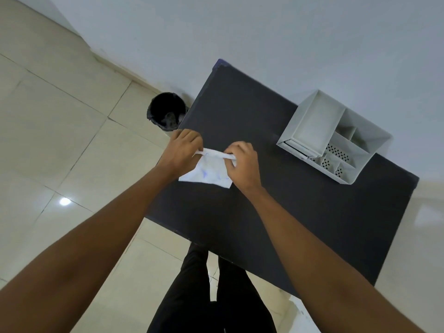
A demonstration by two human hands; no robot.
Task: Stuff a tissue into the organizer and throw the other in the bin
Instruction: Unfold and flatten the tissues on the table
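Between both hands' fingers [230,156], tissue [211,169]

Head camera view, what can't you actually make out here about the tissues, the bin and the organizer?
- Tissue: whether one sheet or two; the left hand and right hand cover its upper edge.
- Bin: its contents are too dark, and the table edge cuts off its right side.
- Organizer: the floors of its small compartments are partly hidden by their own walls.
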